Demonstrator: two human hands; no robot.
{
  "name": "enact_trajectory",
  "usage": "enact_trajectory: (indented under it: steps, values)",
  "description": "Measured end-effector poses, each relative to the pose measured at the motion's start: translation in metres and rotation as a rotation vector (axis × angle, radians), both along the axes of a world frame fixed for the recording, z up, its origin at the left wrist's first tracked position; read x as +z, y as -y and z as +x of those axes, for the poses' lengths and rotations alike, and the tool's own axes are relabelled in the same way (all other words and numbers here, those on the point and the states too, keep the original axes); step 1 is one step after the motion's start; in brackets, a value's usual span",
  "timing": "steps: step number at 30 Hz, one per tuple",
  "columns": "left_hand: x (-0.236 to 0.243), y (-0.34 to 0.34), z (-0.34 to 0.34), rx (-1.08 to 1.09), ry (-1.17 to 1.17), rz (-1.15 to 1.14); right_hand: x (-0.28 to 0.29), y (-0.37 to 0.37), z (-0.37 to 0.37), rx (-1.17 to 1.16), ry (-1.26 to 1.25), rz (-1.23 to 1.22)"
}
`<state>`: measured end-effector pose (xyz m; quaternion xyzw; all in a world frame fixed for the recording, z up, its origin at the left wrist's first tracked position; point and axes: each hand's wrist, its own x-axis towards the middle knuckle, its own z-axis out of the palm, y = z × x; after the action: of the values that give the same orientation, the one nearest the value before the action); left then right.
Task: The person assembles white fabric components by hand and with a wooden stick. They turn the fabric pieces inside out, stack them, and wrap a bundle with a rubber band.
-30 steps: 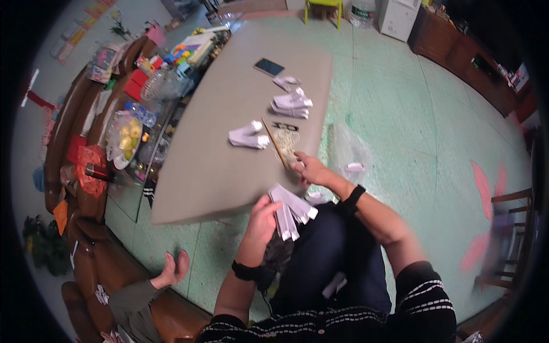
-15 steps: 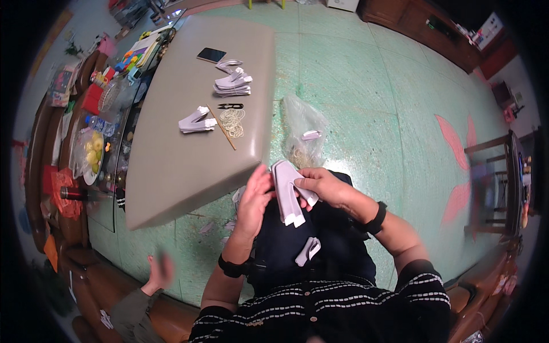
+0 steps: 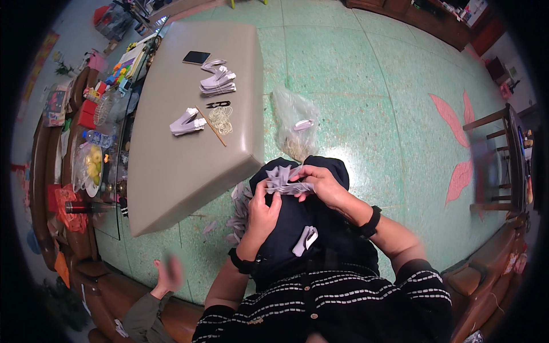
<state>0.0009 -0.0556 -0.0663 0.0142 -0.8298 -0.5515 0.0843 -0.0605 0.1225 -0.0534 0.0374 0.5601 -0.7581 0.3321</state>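
L hand [image 3: 262, 216] was spread a sec ago; now it & R hand [image 3: 326, 186] both grip the grey strips [image 3: 279, 179], fanned out above the dark pants [image 3: 286, 231]. Both busy w/ 1 bunch.

lilac bundle [image 3: 280, 178] now fanned out, no longer flat; left fingers [image 3: 261, 192] now pinching it

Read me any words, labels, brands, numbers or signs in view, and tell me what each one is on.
No text can be read.
Held lilac strips: no lettering I can make out.
Phone: dark screen, none visible.
Plastic bottle: any print is too small to read.
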Motion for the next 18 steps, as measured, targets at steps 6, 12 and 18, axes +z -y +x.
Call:
enact_trajectory:
  steps: [6,12,18]
  values:
    - [-0.030,0.009,0.004,-0.061,0.036,0.184,-0.001,0.006,-0.002,0.085,-0.186,0.079]
    - [-0.014,-0.005,-0.005,-0.032,0.107,0.256,-0.011,0.019,0.012,0.154,-0.383,0.175]
    - [-0.031,-0.005,-0.003,0.023,-0.077,0.132,0.015,0.015,0.046,-0.066,-1.018,0.502]
